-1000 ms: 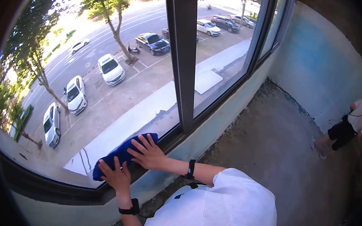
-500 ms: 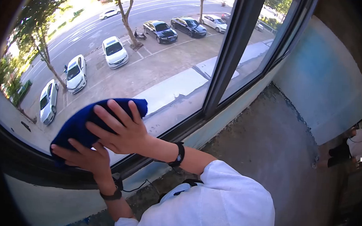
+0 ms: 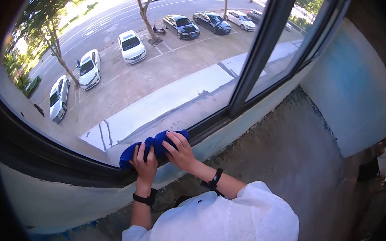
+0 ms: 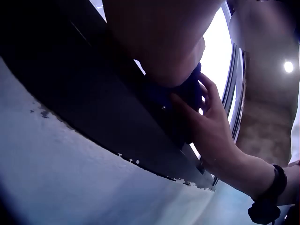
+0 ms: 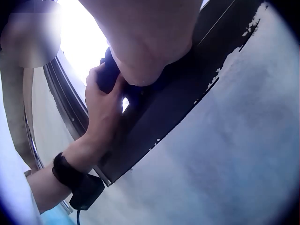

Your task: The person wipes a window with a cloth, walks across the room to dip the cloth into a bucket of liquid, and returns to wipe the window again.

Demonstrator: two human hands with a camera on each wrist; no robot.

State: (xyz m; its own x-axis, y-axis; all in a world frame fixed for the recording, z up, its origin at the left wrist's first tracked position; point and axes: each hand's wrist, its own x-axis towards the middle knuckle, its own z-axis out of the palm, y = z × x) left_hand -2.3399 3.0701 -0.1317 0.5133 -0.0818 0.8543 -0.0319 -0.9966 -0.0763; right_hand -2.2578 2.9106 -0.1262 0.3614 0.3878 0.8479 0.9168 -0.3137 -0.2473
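Observation:
A bunched blue cloth (image 3: 131, 154) lies along the bottom of the window pane, at the dark window frame (image 3: 210, 128). My left hand (image 3: 145, 165) grips its middle, fingers bent over the top. Just to the right, my right hand (image 3: 181, 153) holds the other end with curled fingers. In the left wrist view, the thumb and fingers of my right hand (image 4: 213, 133) close around the dark cloth (image 4: 190, 91). From the right wrist view, my left hand (image 5: 101, 110) has its thumb and fingers around the cloth (image 5: 109, 72) too.
Beyond the glass are parked cars (image 3: 132, 48), trees and a white ledge (image 3: 177, 95). Below the frame runs a pale blue wall (image 3: 68, 201) with chipped paint. To the right, a concrete floor (image 3: 278, 170) meets a side wall (image 3: 358, 86); a person (image 3: 385, 161) is at the far right.
Both hands first moved up the pane with the cloth spread under flat fingers, then came back down to the lower edge. The cloth is now bunched and the fingers are curled over it.

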